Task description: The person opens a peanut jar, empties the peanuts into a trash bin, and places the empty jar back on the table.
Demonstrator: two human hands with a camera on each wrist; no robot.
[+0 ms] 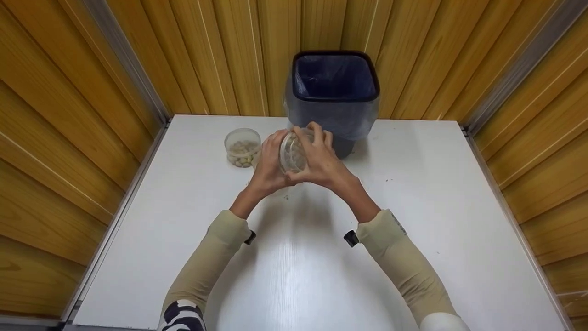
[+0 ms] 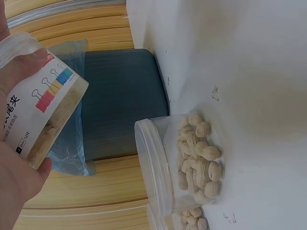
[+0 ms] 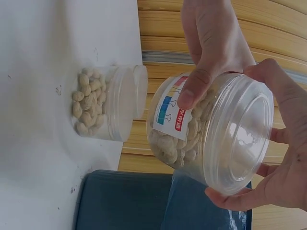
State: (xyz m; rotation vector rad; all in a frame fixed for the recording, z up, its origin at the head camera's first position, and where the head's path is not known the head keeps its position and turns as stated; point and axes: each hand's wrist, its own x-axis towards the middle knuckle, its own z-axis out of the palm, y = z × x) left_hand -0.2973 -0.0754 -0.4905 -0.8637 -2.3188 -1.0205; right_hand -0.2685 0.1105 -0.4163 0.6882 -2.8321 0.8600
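Observation:
A clear round jar of peanuts with a printed label is held tilted above the table. My left hand grips its body, the thumb lying by the label in the right wrist view. My right hand holds the clear lid with its fingers spread round the rim; the lid sits on the jar. Beneath stands a jar of peanuts without a lid, mostly hidden by my hands in the head view. Beside it is another uncovered jar holding nuts.
A dark bin lined with a translucent bag stands at the table's back edge, beyond my hands. Small crumbs lie on the white table. Wood-patterned panels enclose the back and both sides.

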